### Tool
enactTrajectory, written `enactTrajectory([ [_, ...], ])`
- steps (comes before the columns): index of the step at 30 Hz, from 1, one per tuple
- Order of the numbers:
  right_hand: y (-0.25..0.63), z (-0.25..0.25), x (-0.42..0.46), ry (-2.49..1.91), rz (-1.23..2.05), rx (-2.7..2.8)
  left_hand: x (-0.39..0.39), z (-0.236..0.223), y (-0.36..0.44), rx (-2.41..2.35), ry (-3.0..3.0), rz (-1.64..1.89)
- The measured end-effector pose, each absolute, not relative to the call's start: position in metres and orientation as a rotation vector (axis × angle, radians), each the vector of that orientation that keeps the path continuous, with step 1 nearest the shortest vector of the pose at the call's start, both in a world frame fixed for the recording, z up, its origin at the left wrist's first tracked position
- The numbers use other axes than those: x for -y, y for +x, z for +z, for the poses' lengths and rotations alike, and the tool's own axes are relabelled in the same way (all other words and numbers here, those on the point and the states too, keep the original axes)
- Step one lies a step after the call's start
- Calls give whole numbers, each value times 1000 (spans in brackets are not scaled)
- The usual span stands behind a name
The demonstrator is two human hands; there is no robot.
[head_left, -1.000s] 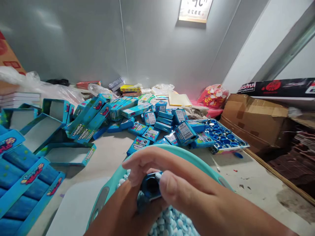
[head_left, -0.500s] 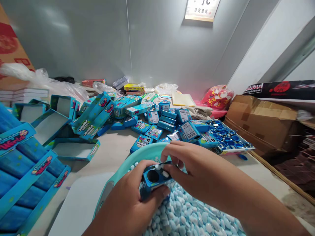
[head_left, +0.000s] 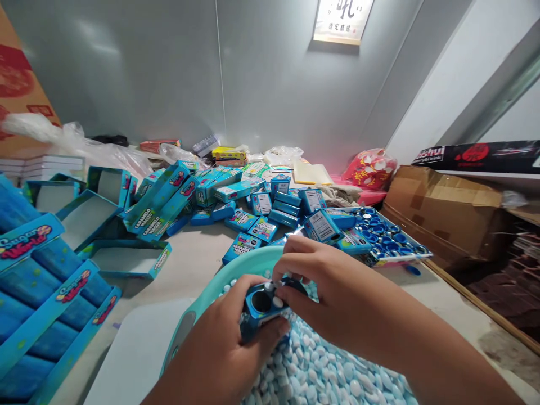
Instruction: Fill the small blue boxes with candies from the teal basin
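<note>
My left hand [head_left: 228,332] is wrapped round a small blue tin [head_left: 255,320], fingers on the far side and thumb underneath. The tin is tilted, and a dark round hole shows in its top. White candies [head_left: 277,302] lie on the top beside the hole. My right hand [head_left: 312,270] reaches over from the right, its thumb and fingertips pinched on candies at the tin's top. Under those fingers is a dark round piece [head_left: 295,285]; whether it belongs to the tin I cannot tell. Below both hands is a turquoise basin [head_left: 211,292] holding pale blue and white candies [head_left: 320,360].
Blue tins [head_left: 240,246] lie piled behind the basin. A tray of blue caps [head_left: 388,239] sits to the right, near a cardboard box [head_left: 442,208]. At left are open display boxes [head_left: 126,261] and a filled display [head_left: 50,304]. A white board [head_left: 135,349] lies beside the basin.
My right fingers have shifted slightly on the tin's top, and the dark round piece beneath them shows more. A candy near the hole has moved. My left hand still holds the tin.
</note>
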State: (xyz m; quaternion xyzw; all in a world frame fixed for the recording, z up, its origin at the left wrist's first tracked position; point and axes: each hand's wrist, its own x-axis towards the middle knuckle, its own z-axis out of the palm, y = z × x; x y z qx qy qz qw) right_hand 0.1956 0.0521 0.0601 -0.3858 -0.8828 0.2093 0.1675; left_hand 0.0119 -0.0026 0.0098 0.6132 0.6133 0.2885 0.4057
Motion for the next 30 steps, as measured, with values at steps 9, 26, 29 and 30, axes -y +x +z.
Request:
enactTrajectory([
  [9, 188, 62, -49, -895, 730, 2507, 4, 11, 11, -1506, 1600, 776],
  [26, 189, 60, -52, -928, 649, 2545, 7, 10, 10, -1484, 1617, 840],
  [29, 187, 60, -52, -912, 655, 2527, 8, 9, 11, -1494, 1625, 890],
  [30, 186, 60, -52, -895, 660, 2516, 8, 9, 11, -1506, 1633, 909],
])
